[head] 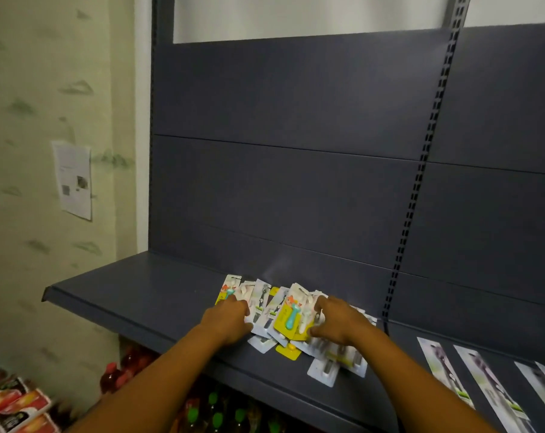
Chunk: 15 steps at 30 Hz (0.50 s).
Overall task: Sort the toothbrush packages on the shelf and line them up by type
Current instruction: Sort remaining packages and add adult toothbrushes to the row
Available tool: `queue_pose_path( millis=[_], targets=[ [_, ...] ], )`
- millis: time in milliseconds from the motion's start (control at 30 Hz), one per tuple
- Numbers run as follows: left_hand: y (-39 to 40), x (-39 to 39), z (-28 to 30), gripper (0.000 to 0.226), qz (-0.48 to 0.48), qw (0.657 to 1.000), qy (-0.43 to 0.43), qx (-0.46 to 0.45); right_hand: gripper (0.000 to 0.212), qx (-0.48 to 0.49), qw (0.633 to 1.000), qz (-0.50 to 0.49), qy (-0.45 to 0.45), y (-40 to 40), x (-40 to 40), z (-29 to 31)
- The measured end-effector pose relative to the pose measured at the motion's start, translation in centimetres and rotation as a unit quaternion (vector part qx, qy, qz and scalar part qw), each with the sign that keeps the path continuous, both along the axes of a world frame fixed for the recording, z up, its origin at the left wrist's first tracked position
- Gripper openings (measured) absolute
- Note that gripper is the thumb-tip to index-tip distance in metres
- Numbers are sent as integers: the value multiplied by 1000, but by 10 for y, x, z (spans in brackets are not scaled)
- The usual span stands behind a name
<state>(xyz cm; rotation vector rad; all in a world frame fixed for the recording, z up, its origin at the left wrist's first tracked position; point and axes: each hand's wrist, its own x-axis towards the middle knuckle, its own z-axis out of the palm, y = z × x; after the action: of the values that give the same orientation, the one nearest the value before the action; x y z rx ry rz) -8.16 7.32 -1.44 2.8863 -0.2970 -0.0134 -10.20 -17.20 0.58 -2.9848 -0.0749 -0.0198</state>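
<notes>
1. Packages (291, 320) lie in a loose, overlapping pile on the dark grey shelf (133, 295), near its back panel (280, 189).
2. Pile mixes yellow-backed cards with white and grey cards, at varied angles.
3. Left hand (229, 321) rests on the pile's left side, fingers curled over card edges; a firm grip cannot be confirmed.
4. Right hand (340, 323) is at the pile's right side, thumb and fingers pinching the top yellow card (293, 317).
5. Hands are apart, with the yellow card between them.
6. Long white cards (471, 382) lie side by side in a row on the shelf further right, well apart from the pile.
7. Bottles (215, 414) stand on the level below.
</notes>
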Motion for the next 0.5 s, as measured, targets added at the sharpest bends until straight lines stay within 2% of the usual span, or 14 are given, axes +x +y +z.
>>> queue_pose_path(
  millis=[133,300,500],
  targets=[
    [-19,39,-22,42,-10,1000,1,8,63,29,1000,-4,-3,-8,40,-3],
    [-28,83,-41,46,14,996,-37,75,57,37,999,5,-19,-24,90,5],
    [-25,117,-51,64,55,995,-11,88,58,61,998,-2,-34,-25,118,-1]
  ],
)
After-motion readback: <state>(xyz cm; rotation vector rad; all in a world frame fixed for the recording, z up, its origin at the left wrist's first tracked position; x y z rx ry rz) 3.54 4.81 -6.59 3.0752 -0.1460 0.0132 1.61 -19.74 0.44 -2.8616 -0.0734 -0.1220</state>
